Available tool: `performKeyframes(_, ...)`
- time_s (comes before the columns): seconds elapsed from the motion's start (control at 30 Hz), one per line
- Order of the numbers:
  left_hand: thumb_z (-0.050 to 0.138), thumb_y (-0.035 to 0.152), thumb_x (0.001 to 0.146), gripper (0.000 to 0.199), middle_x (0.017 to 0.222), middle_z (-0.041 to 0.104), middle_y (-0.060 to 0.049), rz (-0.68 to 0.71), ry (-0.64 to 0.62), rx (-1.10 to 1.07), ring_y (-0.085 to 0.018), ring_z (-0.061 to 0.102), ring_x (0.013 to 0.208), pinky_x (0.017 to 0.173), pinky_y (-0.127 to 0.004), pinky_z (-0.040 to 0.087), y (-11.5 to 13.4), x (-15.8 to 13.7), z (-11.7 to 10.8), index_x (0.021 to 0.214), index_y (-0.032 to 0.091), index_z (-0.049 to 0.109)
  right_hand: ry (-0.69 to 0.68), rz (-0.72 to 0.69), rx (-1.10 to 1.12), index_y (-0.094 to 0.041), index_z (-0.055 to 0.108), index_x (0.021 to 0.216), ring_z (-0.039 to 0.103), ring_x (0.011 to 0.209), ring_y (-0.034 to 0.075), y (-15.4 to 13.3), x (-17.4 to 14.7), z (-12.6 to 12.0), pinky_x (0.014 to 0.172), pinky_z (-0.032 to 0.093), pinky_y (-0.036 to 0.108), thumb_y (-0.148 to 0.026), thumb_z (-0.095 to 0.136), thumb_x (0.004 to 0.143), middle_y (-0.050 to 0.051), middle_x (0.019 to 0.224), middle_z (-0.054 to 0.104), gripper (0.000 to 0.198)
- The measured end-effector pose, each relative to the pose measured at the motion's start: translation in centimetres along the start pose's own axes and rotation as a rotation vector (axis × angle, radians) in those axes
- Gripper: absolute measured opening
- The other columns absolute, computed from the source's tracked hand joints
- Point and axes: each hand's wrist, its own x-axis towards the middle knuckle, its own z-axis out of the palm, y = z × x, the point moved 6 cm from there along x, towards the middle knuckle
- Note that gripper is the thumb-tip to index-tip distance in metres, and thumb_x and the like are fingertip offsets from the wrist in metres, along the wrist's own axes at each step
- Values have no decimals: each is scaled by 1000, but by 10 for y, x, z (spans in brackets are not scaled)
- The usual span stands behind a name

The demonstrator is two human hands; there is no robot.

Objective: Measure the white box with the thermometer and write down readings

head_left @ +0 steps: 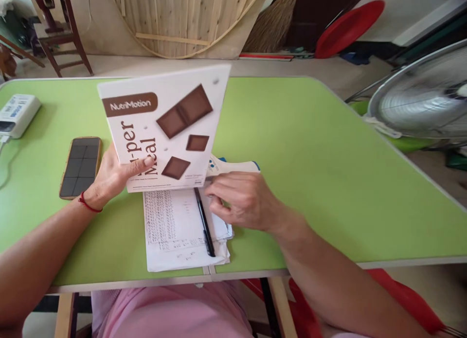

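My left hand [114, 175] grips a white NutriMotion box [178, 153], printed with brown chocolate pieces, by its lower left side. Its thumb lies across the front. The box stands tilted above some handwritten papers [171, 253]. My right hand [242, 199] is closed, fingers curled, with its fingertips at the box's lower right corner. What they pinch, if anything, is hidden. A black pen [205, 223] lies on the papers, just left of my right hand. Behind that hand lies a white-and-blue device [239, 166], partly covered by the box.
A phone [80, 168] lies on the green table [310, 182] beside my left hand. At the far left sits a white power block [20, 115] with a cable. A large fan [423, 95] stands past the right edge, and a wooden chair [63, 36] behind the table.
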Motion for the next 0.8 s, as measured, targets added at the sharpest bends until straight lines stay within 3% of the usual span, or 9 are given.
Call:
performKeyframes(0.1,79,47,78,44,107,74,-7,-39,-51,8,-29,71,98,82,-40,62,-1,0,3,110,21,66,56,192,-112,-17,68,83,62,70,22,21,-4,-1,63,47,34,-7,54,69,7,77,69,23)
performKeyframes(0.2,79,48,78,41,108,73,-8,-46,-95,11,-30,70,102,85,-43,61,0,1,5,105,20,66,-67,337,-226,-9,59,121,62,96,34,38,-7,10,78,52,45,-12,60,66,21,111,66,55)
performKeyframes(0.27,79,47,78,38,105,74,-8,-24,-110,28,-32,68,108,89,-45,60,2,2,4,102,20,66,-165,404,-216,-9,52,130,62,99,36,46,-8,19,78,52,47,-14,63,66,22,116,65,65)
performKeyframes(0.4,77,45,80,35,98,74,-9,18,-140,47,-32,65,114,93,-46,58,1,2,4,101,20,65,-227,611,-75,-17,62,96,62,74,26,64,-13,25,59,49,35,-12,65,66,10,82,66,30)
performKeyframes(0.5,78,43,80,36,103,74,-9,28,-141,48,-32,65,114,92,-44,58,0,2,3,103,19,65,-95,778,79,-19,59,78,59,64,21,76,-17,17,50,45,31,-16,72,60,5,73,61,23)
performKeyframes(0.6,79,43,78,36,115,71,-10,20,-155,41,-32,64,114,92,-44,58,0,2,4,102,19,66,268,906,313,-20,57,82,58,62,19,74,-19,-6,48,46,32,-24,76,57,4,75,62,32)
performKeyframes(0.67,78,42,79,39,121,69,-12,0,-164,18,-32,63,115,92,-44,57,0,1,5,107,18,65,459,904,622,-22,56,84,57,58,17,59,-15,-18,47,46,32,-32,75,63,1,72,61,30)
performKeyframes(0.73,77,42,80,43,121,68,-13,-23,-169,4,-32,62,116,93,-44,56,0,0,5,112,16,64,369,825,1071,-24,59,90,56,56,16,31,0,-15,49,47,33,-37,70,73,-1,70,60,24)
performKeyframes(0.8,77,43,80,43,120,68,-13,-39,-176,4,-31,63,113,91,-43,56,1,0,5,111,15,65,285,787,1292,-24,62,94,51,52,14,3,13,-15,47,44,31,-37,73,71,-2,66,58,28)
